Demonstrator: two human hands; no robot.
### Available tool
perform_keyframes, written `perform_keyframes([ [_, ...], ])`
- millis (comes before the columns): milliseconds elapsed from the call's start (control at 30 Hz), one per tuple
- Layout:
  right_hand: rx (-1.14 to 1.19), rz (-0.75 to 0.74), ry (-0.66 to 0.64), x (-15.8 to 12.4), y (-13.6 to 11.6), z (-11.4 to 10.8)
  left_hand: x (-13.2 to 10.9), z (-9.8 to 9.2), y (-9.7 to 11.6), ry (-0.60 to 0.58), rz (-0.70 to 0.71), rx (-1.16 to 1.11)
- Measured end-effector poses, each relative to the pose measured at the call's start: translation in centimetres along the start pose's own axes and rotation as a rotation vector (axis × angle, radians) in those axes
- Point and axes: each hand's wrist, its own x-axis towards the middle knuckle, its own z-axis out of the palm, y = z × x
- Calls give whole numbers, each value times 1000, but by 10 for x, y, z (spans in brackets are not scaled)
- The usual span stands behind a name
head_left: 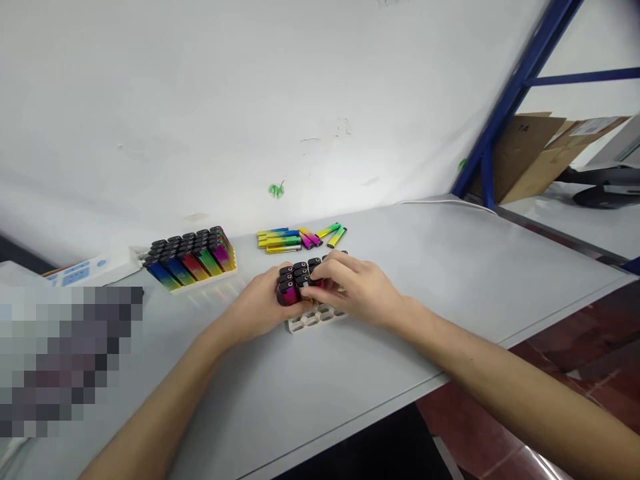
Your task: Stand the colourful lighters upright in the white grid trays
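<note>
In front of me on the grey table stands a white tray with rows of holes (pixel 316 318), its front row bare. Several upright lighters with black tops (pixel 289 285) fill the holes behind. My left hand (pixel 260 303) curls round the left side of this group, thumb along the front and fingers behind. Fingers of my right hand (pixel 357 287) are closed on a lighter (pixel 305 282) at the front of the group; the hand hides the lighters to the right. Beyond the tray lie several loose, shiny multicoloured lighters (pixel 283 240).
To the left, a second tray (pixel 203 283) is packed with lighters (pixel 187 260). A white box (pixel 95 270) and a blurred-out object (pixel 70 360) are further left. A white wall (pixel 240 120) bounds the back. Blue rack posts (pixel 487 153) and cardboard boxes (pixel 535 153) stand right.
</note>
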Motion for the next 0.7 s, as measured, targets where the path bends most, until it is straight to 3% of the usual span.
perform_keyframes([
  [367,52,66,-9,0,4,-5,-1,-1,-2,2,-31,-10],
  [567,-37,35,-22,0,6,-3,-1,-1,0,6,-15,-16],
  [700,-62,-21,38,1,6,-4,-2,-2,1,4,-25,-22],
])
